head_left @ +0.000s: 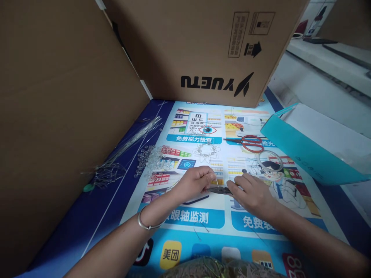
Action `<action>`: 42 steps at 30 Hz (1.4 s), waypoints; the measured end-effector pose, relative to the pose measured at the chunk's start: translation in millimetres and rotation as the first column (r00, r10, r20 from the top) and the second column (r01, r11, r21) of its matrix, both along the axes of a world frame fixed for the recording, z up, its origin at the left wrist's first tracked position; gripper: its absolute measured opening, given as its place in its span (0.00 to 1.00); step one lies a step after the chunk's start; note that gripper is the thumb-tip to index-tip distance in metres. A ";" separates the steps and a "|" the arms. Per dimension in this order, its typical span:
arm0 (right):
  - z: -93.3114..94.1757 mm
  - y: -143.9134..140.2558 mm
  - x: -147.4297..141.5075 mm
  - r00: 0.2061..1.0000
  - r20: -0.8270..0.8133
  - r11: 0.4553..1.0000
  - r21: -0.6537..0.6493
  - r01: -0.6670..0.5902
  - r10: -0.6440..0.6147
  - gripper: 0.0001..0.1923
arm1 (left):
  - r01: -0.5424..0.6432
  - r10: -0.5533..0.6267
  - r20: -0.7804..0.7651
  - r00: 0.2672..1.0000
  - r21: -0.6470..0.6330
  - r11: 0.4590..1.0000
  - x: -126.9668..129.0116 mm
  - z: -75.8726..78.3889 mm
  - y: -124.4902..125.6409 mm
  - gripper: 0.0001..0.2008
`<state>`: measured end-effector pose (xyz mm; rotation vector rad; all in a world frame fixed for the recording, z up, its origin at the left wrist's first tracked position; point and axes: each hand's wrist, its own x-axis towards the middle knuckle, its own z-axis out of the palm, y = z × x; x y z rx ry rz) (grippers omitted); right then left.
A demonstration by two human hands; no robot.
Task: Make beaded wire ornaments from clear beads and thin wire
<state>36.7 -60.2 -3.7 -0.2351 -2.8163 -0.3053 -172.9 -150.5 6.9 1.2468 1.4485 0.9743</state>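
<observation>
Pinching left hand [199, 179]: thumb and fingertips nearly together on a thin, bent, shiny wire [216, 180]; a smooth metal bangle [148, 227] circles the wrist.
Right hand [251, 193]: fingers curled round dark metal pliers [222, 190], their slender, tapered nose pointing at the left hand.
Wire: in the gap between both hands, dropping to the pliers' nose; I cannot tell whether the jaws clamp it.
Bead ring [213, 148]: clear, rounded beads with looping wire, lying just beyond the hands.
Loose beads [150, 160]: glassy, faceted-looking, heaped at the left.
Scissors [240, 142]: red looped handles, dark blades.
Pale ring [271, 170]: flat and circular, near the scissors.
Wire bundle [136, 139]: straight, silvery strands beyond the bead heap.
Turquoise box [307, 150]: open, smooth card, at the right.
Cardboard panels [217, 38]: brown, matte, upright around the printed mat [223, 227].
</observation>
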 end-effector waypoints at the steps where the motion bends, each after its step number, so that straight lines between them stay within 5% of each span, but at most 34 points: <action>1: 1.3 -1.1 -0.4 1.000 0.020 1.000 -0.021 0.011 -0.010 0.09 | 0.007 -0.006 -0.051 0.999 0.023 1.000 -0.3 1.4 -0.3 0.13; 13: 1.3 -8.2 -4.5 0.994 0.095 0.938 -0.334 0.089 -0.061 0.13 | 0.203 -0.056 -0.495 0.867 0.248 0.947 -1.4 7.0 -1.7 0.13; 24: 1.3 -0.4 -6.1 0.970 0.241 0.739 -0.647 0.187 -0.035 0.15 | 0.362 -0.084 -0.611 0.787 0.349 0.864 -3.3 -3.0 -5.2 0.12; 27: -2.5 -1.1 -7.0 0.971 0.221 0.777 -0.595 0.204 -0.086 0.16 | 0.317 -0.036 -0.643 0.765 0.327 0.890 -3.2 -0.9 -4.8 0.12; 31: -11.2 0.0 -8.7 0.972 0.128 0.897 -0.376 0.233 -0.199 0.16 | 0.029 0.159 -0.627 0.763 0.279 0.960 -14.3 6.9 -2.0 0.13; 34: -20.0 6.0 -8.1 0.971 0.048 0.914 -0.330 0.238 -0.235 0.16 | -0.122 0.242 -0.603 0.760 0.234 0.965 -29.1 13.4 0.0 0.13; 42: -35.4 20.4 -6.5 0.945 -0.015 0.845 -0.453 0.285 -0.327 0.16 | 0.082 -0.068 -0.842 0.536 -0.029 0.996 -38.5 6.3 2.8 0.13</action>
